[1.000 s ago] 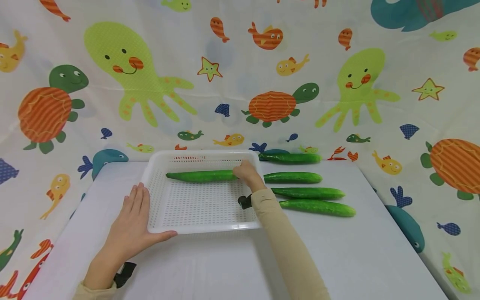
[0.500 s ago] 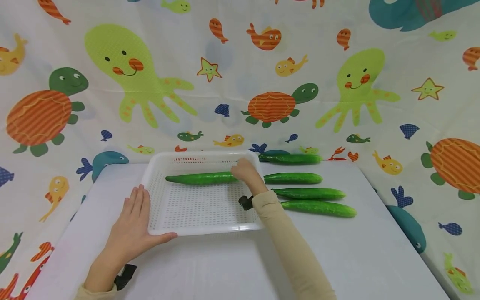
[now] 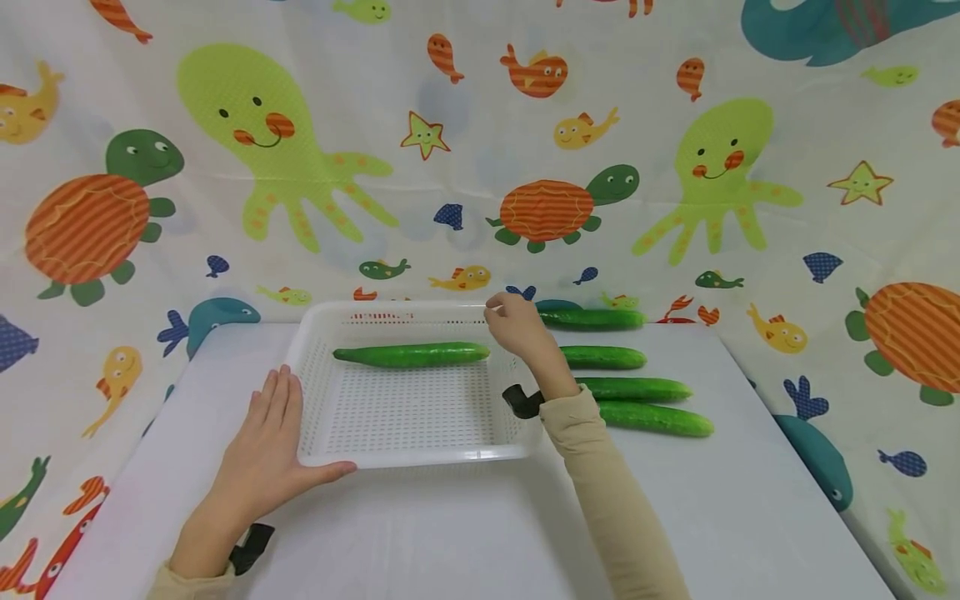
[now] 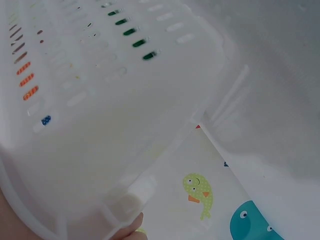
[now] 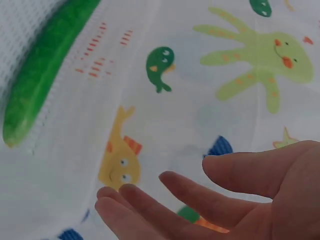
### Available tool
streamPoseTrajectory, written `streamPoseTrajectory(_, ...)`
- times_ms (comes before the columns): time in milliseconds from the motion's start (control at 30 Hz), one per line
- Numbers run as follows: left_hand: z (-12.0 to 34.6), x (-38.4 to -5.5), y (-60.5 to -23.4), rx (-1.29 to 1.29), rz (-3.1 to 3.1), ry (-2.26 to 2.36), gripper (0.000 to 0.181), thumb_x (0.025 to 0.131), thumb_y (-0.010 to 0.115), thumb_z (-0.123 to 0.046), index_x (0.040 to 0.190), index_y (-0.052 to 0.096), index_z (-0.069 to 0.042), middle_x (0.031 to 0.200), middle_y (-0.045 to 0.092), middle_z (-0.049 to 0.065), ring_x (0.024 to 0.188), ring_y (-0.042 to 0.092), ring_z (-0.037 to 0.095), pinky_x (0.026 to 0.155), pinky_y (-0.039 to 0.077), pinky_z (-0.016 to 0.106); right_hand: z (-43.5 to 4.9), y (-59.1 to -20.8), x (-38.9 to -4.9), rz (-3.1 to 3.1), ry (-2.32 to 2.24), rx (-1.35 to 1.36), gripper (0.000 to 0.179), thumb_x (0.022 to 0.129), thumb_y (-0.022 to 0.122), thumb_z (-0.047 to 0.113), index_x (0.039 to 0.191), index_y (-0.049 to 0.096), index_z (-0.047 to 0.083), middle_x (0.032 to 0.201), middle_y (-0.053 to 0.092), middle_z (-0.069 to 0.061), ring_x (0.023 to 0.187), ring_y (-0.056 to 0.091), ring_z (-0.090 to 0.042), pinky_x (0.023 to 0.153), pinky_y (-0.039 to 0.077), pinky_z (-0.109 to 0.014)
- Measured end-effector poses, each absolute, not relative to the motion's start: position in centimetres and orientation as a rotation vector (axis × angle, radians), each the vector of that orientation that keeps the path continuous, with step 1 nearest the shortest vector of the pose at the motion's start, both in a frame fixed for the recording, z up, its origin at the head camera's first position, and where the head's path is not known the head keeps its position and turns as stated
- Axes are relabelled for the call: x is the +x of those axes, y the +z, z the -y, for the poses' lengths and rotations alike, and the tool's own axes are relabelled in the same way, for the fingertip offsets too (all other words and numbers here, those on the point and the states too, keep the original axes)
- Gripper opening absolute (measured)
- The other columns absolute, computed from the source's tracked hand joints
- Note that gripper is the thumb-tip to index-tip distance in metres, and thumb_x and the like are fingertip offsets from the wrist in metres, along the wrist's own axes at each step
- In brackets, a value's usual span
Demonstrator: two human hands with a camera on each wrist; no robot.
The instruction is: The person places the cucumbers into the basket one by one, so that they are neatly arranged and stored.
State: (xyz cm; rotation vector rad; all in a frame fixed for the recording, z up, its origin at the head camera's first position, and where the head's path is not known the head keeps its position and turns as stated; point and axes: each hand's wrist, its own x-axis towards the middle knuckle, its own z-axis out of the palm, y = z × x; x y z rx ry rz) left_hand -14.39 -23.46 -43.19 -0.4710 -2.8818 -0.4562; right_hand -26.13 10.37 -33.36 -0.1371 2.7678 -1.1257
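A single cucumber [image 3: 412, 355] is laid lengthwise from left to right in a white basket [image 3: 405, 458], toward the far wall, its long shape apparently suited to the tray's longer dimension. The basket's near-left corner is braced by the left hand [image 3: 262, 454]: the fingers are held straight along the left side and the thumb is stretched along the near rim, a wide spread seemingly chosen to keep the light plastic from sliding. Nothing is held by the right hand [image 3: 525, 333], which is poised at the far-right corner with fingers loosely bent and parted from the thumb; whether the rim is touched cannot be told. The cucumber's right end is left uncovered just beside it. To the right, four more cucumbers [image 3: 637, 389] are set roughly parallel on the white table [image 3: 712, 500], their left ends hidden by the right hand and sleeve [image 3: 607, 492], an arrangement that would seem to leave each within easy reach. A sea-creature cloth [image 3: 465, 167] is hung behind.
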Motion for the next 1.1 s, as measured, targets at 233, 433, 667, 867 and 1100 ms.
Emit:
streamPoseTrajectory(233, 23.5, -14.6, -43.2, -0.474, 2.885, -0.453, 0.142, 0.066, 0.073, -0.077, 0.152, 0.004, 0.014, 0.161, 0.001, 0.032, 0.15, -0.006, 0.041, 0.119, -0.01, 0.044, -13.4, -32.3, -24.2, -2.908, -1.294, -0.118, 0.032, 0.101, 0.057, 0.021, 0.127, 0.063, 0.004, 0.125, 0.063, -0.016, 0.113, 0.061, -0.033, 0.089, 0.054, -0.047)
streamPoseTrajectory(433, 23.6, -14.7, -43.3, -0.481, 2.881, -0.444, 0.142, 0.067, 0.073, -0.077, 0.152, 0.005, 0.015, 0.161, 0.001, 0.032, 0.15, -0.005, 0.041, 0.119, -0.01, 0.044, -17.0, -32.9, -23.3, -3.051, -1.657, -0.323, 0.019, 0.095, 0.067, 0.014, 0.106, 0.073, 0.0, 0.102, 0.071, -0.016, 0.088, 0.068, -0.022, 0.077, 0.056, -0.034)
streamPoseTrajectory(667, 23.7, -14.9, -43.4, -0.489, 2.87, -0.446, 0.142, 0.066, 0.073, -0.076, 0.152, 0.005, 0.015, 0.16, 0.001, 0.032, 0.15, -0.004, 0.042, 0.12, -0.01, 0.044, -21.2, -33.6, -22.2, -2.906, -2.137, -0.556, 0.016, 0.097, 0.063, 0.004, 0.103, 0.072, -0.008, 0.098, 0.07, -0.025, 0.079, 0.069, -0.007, 0.077, 0.055, -0.021)
streamPoseTrajectory(867, 23.8, -15.2, -43.5, -0.49, 2.879, -0.444, 0.143, 0.066, 0.073, -0.077, 0.152, 0.004, 0.014, 0.161, 0.0, 0.031, 0.15, -0.004, 0.041, 0.119, -0.011, 0.043, -24.9, -34.4, -21.1, -2.856, -2.346, -0.644, 0.016, 0.096, 0.062, -0.002, 0.1, 0.068, -0.015, 0.093, 0.074, -0.01, 0.08, 0.07, -0.017, 0.08, 0.056, -0.025)
streamPoseTrajectory(1100, 23.8, -15.4, -43.5, -0.484, 2.883, -0.44, 0.143, 0.066, 0.072, -0.077, 0.152, 0.004, 0.014, 0.161, 0.0, 0.031, 0.15, -0.005, 0.041, 0.119, -0.011, 0.042, -29.3, -36.7, -20.5, -2.744, -2.578, -0.525, 0.021, 0.096, 0.061, -0.001, 0.097, 0.066, -0.021, 0.09, 0.073, -0.014, 0.077, 0.069, -0.022, 0.078, 0.056, -0.026)
